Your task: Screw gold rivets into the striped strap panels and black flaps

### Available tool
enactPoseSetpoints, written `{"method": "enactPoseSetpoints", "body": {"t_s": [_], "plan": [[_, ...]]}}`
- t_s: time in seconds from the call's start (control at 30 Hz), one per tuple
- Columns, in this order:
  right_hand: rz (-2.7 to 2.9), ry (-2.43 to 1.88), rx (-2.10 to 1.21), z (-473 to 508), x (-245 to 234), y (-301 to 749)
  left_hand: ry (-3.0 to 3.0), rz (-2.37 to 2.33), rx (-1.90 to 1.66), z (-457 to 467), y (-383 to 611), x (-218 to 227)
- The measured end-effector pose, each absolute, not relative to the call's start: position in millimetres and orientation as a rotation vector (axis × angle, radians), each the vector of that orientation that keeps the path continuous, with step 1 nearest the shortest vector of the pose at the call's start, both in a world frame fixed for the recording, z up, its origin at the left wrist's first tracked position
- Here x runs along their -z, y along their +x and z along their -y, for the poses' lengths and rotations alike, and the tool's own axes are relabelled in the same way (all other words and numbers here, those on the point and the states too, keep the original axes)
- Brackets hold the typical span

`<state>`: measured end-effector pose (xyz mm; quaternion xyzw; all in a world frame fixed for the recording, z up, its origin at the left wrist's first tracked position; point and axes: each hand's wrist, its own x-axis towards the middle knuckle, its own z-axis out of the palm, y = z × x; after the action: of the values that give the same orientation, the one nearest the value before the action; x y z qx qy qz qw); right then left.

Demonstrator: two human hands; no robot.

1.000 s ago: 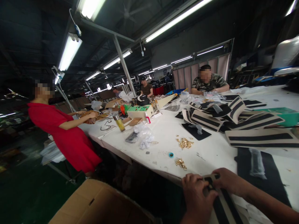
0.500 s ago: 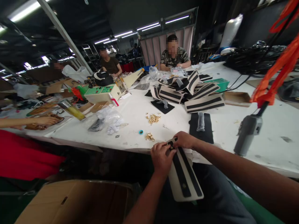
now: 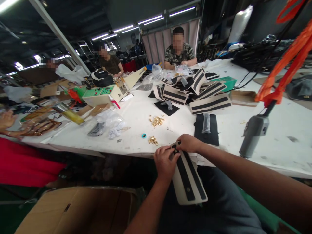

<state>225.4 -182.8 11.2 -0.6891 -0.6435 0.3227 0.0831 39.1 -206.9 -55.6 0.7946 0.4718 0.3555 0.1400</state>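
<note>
A beige panel with two black strips (image 3: 185,178) slants from the table's front edge down over my lap. My left hand (image 3: 165,162) grips its upper left edge, thumb and fingers closed on it. At the top end my right hand (image 3: 188,143) pinches the same panel, its fingertips close to my left thumb. A small round metal piece shows on the black strip near the fingers, and another sits low on that strip. Just beyond my hands lie a small pile of gold metal fittings (image 3: 153,140) and a larger pile of gold fittings (image 3: 157,121).
Striped panels (image 3: 211,103) are heaped mid-table, with a black panel (image 3: 207,130) nearer me. A grey power screwdriver (image 3: 254,135) hangs at right from an orange strap. A cardboard box (image 3: 73,208) stands below left. A co-worker (image 3: 180,52) sits opposite; another person's hand (image 3: 7,120) is at far left.
My view has shifted slightly, so the table sits a little higher and further left. Both hands keep their hold on the panel. The other person's hand at far left has lifted and drawn back.
</note>
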Motion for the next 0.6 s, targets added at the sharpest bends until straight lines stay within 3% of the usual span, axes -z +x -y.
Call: {"method": "enactPoseSetpoints", "body": {"t_s": [0.27,0.53,0.6], "plan": [[1.946,-1.977,-0.942,193.4,0.2,219.0,2.295,-1.456,-1.082,216.7,36.4,62.6],[1.744,-1.709,-1.239,177.9,80.8,243.5,2.197,-1.412,-1.276,218.5,36.4,86.6],[1.702,-1.737,-1.175,180.1,84.7,244.0,2.185,-1.398,-1.29,220.7,36.1,85.3]]}}
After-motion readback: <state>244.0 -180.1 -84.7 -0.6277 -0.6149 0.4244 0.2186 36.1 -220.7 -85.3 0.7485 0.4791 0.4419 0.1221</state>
